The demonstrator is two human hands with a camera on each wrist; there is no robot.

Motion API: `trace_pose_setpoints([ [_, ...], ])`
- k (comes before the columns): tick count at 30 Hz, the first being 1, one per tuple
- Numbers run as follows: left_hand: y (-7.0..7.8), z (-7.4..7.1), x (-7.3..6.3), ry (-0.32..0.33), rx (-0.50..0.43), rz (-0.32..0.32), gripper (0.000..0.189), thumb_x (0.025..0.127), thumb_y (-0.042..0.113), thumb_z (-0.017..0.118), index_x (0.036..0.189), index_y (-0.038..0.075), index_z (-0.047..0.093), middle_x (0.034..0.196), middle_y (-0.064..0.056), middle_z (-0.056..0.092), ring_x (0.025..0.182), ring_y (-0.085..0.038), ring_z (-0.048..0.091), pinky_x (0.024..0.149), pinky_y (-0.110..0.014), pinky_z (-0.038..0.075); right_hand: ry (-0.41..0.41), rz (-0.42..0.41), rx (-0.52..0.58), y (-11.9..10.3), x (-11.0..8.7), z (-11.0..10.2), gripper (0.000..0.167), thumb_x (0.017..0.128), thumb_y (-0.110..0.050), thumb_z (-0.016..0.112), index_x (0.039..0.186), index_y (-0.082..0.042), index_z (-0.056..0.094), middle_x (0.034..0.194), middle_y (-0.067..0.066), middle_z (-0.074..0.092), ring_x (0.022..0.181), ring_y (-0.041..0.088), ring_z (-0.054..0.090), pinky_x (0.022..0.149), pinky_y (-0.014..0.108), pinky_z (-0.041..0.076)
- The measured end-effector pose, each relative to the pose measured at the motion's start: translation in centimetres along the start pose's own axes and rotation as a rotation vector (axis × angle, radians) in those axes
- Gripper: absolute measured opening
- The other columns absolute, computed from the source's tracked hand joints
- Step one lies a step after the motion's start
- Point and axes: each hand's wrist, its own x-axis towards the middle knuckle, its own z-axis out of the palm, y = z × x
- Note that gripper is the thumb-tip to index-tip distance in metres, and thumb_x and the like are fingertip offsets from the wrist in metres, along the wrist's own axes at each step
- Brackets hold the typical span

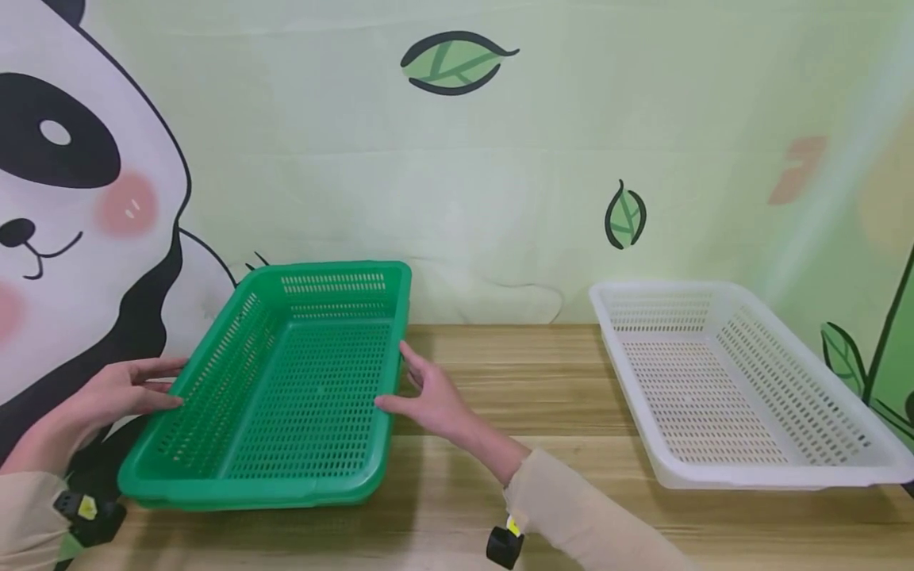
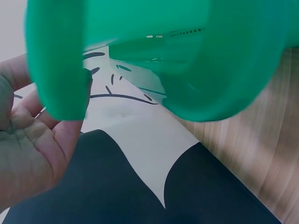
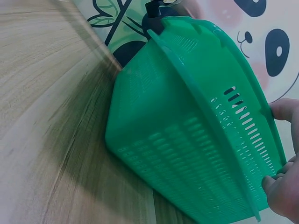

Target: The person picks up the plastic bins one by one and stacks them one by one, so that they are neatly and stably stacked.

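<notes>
Pale-sleeved hands (image 1: 123,389) (image 1: 437,400) (apparently part-curled) round green basket's rim (image 1: 250,490)

Bright, diffuse light fills the head view, with a pale streak of glare crossing the right side of the backdrop (image 1: 514,182). Soft shadow lies on the surface (image 1: 514,377) under the green basket (image 1: 314,396), while the white basket (image 1: 703,404) looks nearly washed out along its rim, its near right corner stretched toward the frame edge. In the left wrist view the closest part of the green basket blurs out of focus, so its exact outline is hard to judge. The right wrist view shows a broad, darker shadow beside it and small highlights along its rim.
</notes>
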Motion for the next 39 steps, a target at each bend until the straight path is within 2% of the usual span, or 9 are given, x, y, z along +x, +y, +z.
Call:
trace_pose_setpoints([
  [7,-0.1,0.5,0.2,0.003,-0.032,-0.003,0.076,0.082,0.024,0.066,0.136,-0.012,0.027,0.131,-0.035,0.036,0.115,-0.047,0.042,0.081,-0.044,0.049,-0.005,-0.017,0.018,0.4,-0.1,-0.1,0.082,0.08,-0.016,0.068,0.144,-0.004,0.018,0.149,0.007,0.016,0.134,0.022,0.022,0.107,0.033,0.023],
  [16,-0.3,1.0,0.3,-0.008,-0.028,-0.035,0.073,0.083,0.023,0.064,0.135,-0.013,0.028,0.13,-0.035,0.038,0.112,-0.044,0.047,0.081,-0.043,0.05,-0.013,-0.012,0.019,1.1,-0.1,-0.1,0.081,0.081,-0.016,0.068,0.143,-0.002,0.017,0.149,0.009,0.016,0.135,0.022,0.02,0.107,0.033,0.022],
  [30,-0.7,1.7,0.7,-0.015,0.003,-0.062,0.071,0.082,0.02,0.063,0.134,-0.014,0.029,0.131,-0.035,0.036,0.115,-0.047,0.043,0.083,-0.045,0.048,-0.006,0.045,0.054,2.6,-0.1,0.3,0.079,0.082,-0.015,0.067,0.143,-0.003,0.018,0.148,0.012,0.018,0.134,0.026,0.022,0.107,0.036,0.023],
  [32,-0.7,1.7,0.7,-0.013,0.005,-0.059,0.07,0.082,0.02,0.062,0.133,-0.014,0.029,0.131,-0.035,0.036,0.114,-0.047,0.043,0.083,-0.045,0.048,-0.005,0.051,0.066,2.4,-0.2,0.3,0.079,0.082,-0.013,0.067,0.143,-0.002,0.018,0.148,0.014,0.018,0.134,0.027,0.022,0.107,0.037,0.023],
  [39,-0.6,1.9,0.7,-0.007,0.015,-0.052,0.068,0.083,0.02,0.061,0.132,-0.015,0.03,0.129,-0.036,0.037,0.113,-0.048,0.044,0.082,-0.046,0.049,-0.003,0.048,0.072,-0.4,-1.5,0.1,0.076,0.082,-0.008,0.064,0.141,0.006,0.018,0.146,0.021,0.019,0.133,0.032,0.022,0.107,0.039,0.023],
])
